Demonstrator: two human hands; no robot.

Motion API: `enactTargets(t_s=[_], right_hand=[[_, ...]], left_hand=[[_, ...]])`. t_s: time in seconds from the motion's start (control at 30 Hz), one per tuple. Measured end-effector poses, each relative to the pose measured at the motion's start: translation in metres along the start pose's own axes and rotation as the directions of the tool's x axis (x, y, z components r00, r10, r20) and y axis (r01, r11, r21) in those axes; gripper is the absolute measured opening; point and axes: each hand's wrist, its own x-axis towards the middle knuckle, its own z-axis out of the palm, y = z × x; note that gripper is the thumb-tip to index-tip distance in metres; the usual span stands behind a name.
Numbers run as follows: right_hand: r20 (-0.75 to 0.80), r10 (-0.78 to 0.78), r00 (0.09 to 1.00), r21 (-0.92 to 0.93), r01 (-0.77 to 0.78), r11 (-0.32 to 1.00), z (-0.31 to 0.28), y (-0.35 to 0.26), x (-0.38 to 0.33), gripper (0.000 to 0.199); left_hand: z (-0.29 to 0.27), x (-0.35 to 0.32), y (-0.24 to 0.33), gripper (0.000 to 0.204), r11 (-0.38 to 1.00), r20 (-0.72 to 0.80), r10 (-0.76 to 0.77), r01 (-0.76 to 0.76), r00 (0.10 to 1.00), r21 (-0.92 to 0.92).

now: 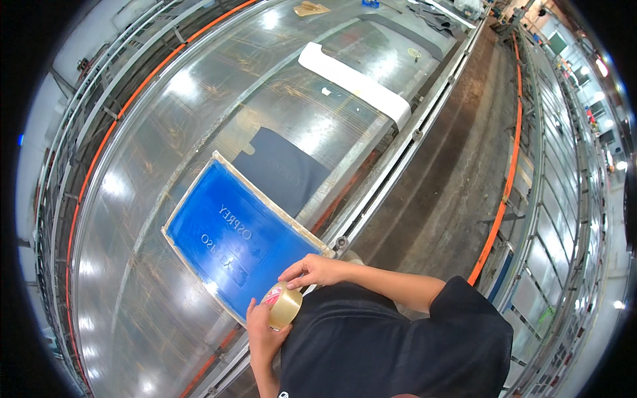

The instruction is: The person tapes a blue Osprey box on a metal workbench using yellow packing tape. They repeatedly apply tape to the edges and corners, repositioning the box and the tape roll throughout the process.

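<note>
Shiny metal bench (133, 219) bears a blue framed screen (229, 232) beside the tape roll (286, 308), which lies between both hands, fingers of the left hand (265, 339) clasping its lower side, those of the right hand (317, 270) curled at its upper rim, whether pinching I cannot tell.

The left hand (267, 335) grips a tape roll (288, 307) — right hand (313, 270) touching it — near a blue panel (249, 242).

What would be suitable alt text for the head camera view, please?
A person's left hand grips a roll of yellowish tape, and the right hand touches its upper edge, beside a pale-framed blue panel on a long metal table. Beyond the panel lie a dark grey sheet and a long white piece.
</note>
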Motion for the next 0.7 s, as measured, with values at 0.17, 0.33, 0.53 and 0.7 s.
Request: enactTargets(t_s=[0.17, 0.33, 0.53, 0.7], right_hand=[[-0.105, 0.048, 0.993, -0.002, -0.048, 0.999, 0.006, -0.012, -0.006, 0.042], [-0.177, -0.013, 0.984, -0.090, -0.003, 0.996, 0.013, -0.018, -0.010, 0.037], [-0.199, -0.021, 0.980, -0.021, 0.017, 1.000, 0.010, -0.023, -0.008, 0.034], [-0.202, -0.072, 0.977, -0.041, 0.065, 0.997, 0.009, -0.020, -0.007, 0.030]], left_hand=[[0.000, -0.002, 0.005, 0.054, 0.999, -0.004, -0.033, 0.033, 0.999, 0.029], [0.003, -0.007, 0.004, 0.054, 0.998, -0.058, -0.026, 0.029, 0.998, 0.051], [0.002, -0.008, 0.002, 0.052, 0.998, -0.054, -0.043, 0.045, 0.998, 0.036], [0.005, -0.008, 0.000, 0.051, 1.000, -0.088, -0.014, 0.013, 0.996, -0.016]])
